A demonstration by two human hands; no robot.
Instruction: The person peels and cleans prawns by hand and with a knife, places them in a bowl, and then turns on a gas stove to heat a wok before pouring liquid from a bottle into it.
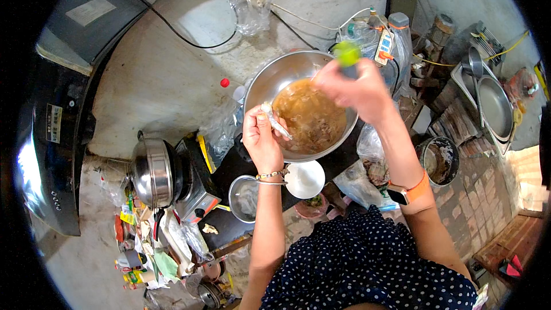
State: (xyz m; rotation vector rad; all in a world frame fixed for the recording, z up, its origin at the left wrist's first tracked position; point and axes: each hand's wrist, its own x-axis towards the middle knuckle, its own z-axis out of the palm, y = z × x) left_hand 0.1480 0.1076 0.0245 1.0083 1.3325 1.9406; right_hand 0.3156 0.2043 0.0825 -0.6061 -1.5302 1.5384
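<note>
A large stainless steel pot [263, 79] holds brown broth [308, 110] with pieces of food in it. Over the pot's near left rim, my left hand [260, 135] pinches a small, narrow, whitish packet-like item [277, 124]; its exact kind is unclear. My right hand [355, 90] is blurred above the pot's far right side. Between its thumb and fingers is a small container with a bright green top [347, 53], also blurred. Below the pot stand a white bowl [305, 179] and a metal bowl [234, 200], partly behind my left wrist.
A lidded steel pan [150, 174] sits on a cooker [200, 206] at the left. A power strip [384, 45] with an orange plug stands close to my right hand. Plastic bags [372, 142] lie right of the pot. A used pot [439, 161] stands farther right.
</note>
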